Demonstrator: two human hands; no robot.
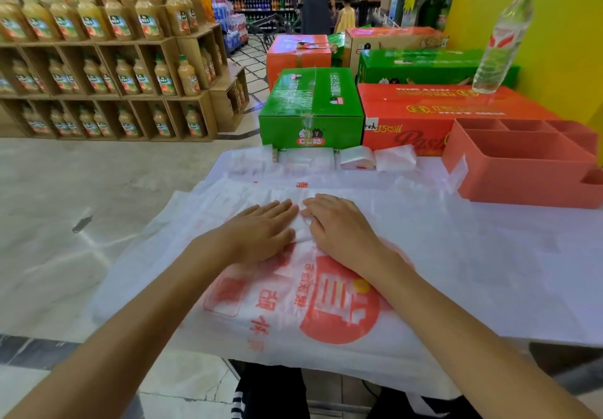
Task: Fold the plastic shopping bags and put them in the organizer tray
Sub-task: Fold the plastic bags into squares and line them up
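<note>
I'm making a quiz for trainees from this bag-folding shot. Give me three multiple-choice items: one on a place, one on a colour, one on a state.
1. Where does the water bottle stand?
A. on the floor
B. on the orange carton
C. in the tray

2. What colour is the organizer tray?
A. blue
B. coral red
C. black

3. How do the hands lie on the plastic bag?
A. left hand and right hand flat, pressing it
B. both lifting it in the air
C. one hand off the table

Key: 1 B, its base sits on the carton top; 2 B, all its walls are coral; 3 A, the fingers are straight on the bag.
</note>
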